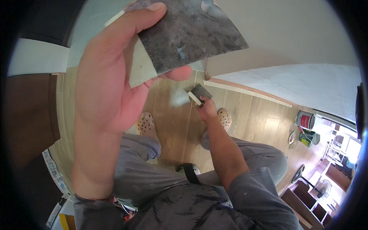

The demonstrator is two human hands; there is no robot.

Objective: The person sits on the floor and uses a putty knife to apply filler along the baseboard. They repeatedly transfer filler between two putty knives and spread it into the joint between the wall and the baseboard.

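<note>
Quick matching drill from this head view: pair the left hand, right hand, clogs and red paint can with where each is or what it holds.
1 left hand
2 right hand
3 clogs
4 red paint can

a on the floor by the far wall
b holds small dark block
c holds large grey sheet
d on the feet

Pairs: 1-c, 2-b, 3-d, 4-a

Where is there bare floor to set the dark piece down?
Bare wood floor lies between the right clog and the cans; a narrower strip runs between the clogs. The right edge around the cans and fan is crowded.
</note>
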